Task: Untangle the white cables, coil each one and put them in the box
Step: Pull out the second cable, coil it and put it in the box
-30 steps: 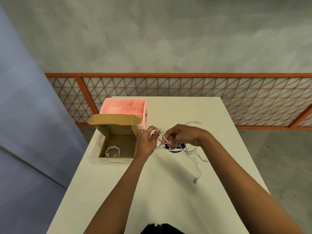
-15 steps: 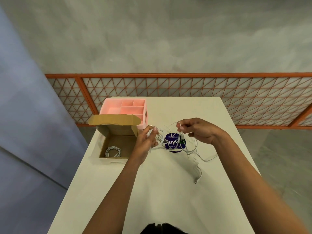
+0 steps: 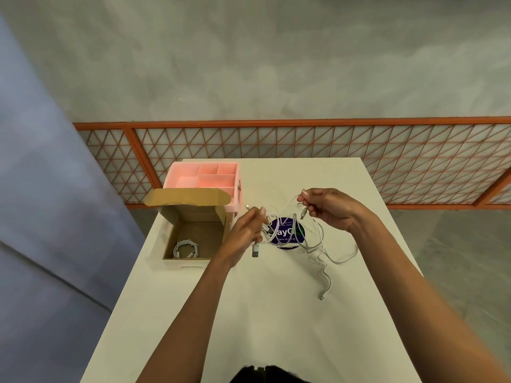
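Tangled white cables [image 3: 320, 246] held above the worktop [image 3: 276, 313] between both hands, not yet coiled.

Left hand [image 3: 246, 230]: fingers curled round several strands, a USB plug [image 3: 255, 250] hanging just below it. Right hand [image 3: 329, 208]: raised, thumb and forefinger pinching one strand, a small connector [image 3: 303, 214] dangling beneath. Loose loops sag onto the worktop over a round purple sticker [image 3: 284, 234] — one tail trails towards the near edge. One coiled cable [image 3: 185, 248] lies inside the open cardboard box [image 3: 197, 214], left of the hands. A pink compartment organiser [image 3: 204, 178] stands touching the box's far side — orange lattice railing [image 3: 331, 145] beyond.
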